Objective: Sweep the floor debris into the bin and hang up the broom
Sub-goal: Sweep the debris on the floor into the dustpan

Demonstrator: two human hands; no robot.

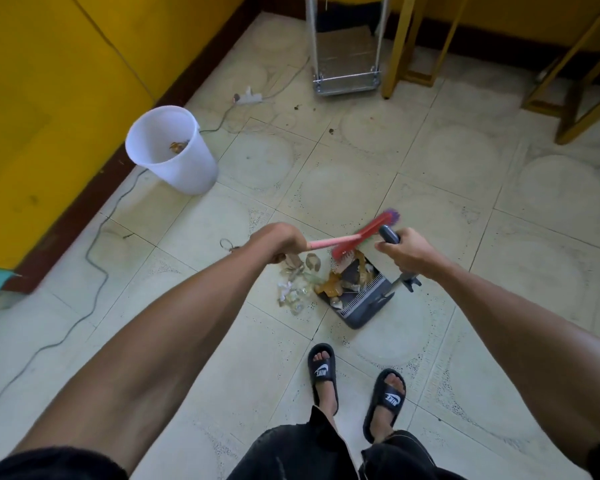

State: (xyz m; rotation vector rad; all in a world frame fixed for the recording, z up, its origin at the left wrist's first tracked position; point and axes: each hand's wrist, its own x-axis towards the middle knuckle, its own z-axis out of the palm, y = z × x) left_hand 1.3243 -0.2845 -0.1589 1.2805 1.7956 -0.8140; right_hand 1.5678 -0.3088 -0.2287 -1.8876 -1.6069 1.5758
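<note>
My left hand (pixel 280 241) grips the pink handle of a red-headed broom (pixel 359 239), whose blurred head hangs just above the far end of a grey dustpan (pixel 368 304). My right hand (pixel 404 249) holds the dustpan's upright grey handle. The pan sits on the tiled floor with brown and pale scraps inside it. More debris (pixel 297 284), crumpled paper and clear wrappers, lies on the floor just left of the pan's mouth. A white plastic bin (pixel 184 168) stands at the left by the yellow wall, with a few brown scraps at its bottom.
A grey cable (pixel 94 258) runs along the floor at the left to a white power strip (pixel 248 97). A metal trolley (pixel 345 79) and yellow wooden furniture legs (pixel 400 43) stand at the back. My feet in black slides (pixel 323 370) are just behind the pan.
</note>
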